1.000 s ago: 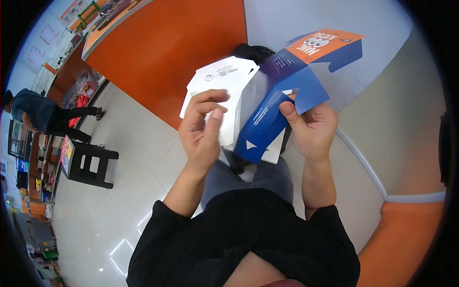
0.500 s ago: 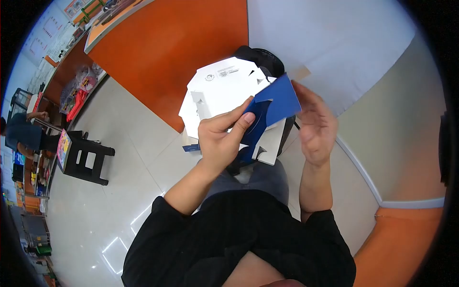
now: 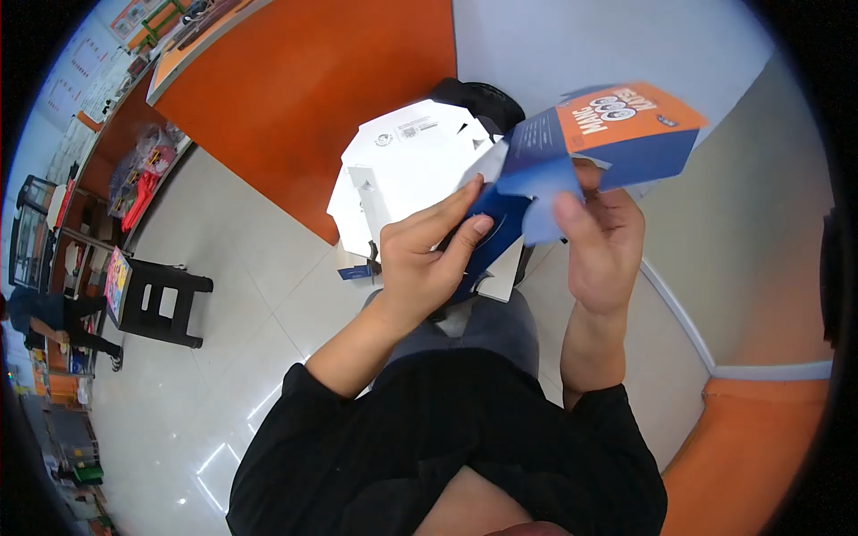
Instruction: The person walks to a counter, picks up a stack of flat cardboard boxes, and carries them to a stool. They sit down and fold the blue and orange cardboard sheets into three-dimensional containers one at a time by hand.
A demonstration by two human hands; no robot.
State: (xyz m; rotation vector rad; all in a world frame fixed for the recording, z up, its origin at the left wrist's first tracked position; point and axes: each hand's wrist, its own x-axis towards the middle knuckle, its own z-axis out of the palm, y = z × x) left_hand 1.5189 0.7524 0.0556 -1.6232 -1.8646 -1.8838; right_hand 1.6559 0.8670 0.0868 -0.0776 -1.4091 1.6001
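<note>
A blue and orange printed cardboard box [image 3: 536, 143] is held up in front of my body, its far end blurred by motion. My left hand [image 3: 433, 255] is closed on the left part of the blue board, thumb on top. My right hand [image 3: 608, 241] pinches a blue flap near the middle, its thumb in front and its fingers partly hidden behind the board. Just beyond my hands lie white die-cut cardboard sheets [image 3: 402, 170] with small print and cut-out slots. A corner of white board shows beneath the blue one.
A black bag-like thing [image 3: 487, 103] is behind the white sheets. An orange panel [image 3: 313, 107] and a pale wall [image 3: 617, 45] stand ahead. To the left is a black stool [image 3: 161, 299], with another person [image 3: 54, 317] near cluttered shelves.
My right hand has closed on a blue flap. The board has swung open to the upper right, bringing its orange printed side into view. The other person has shifted at the left.
</note>
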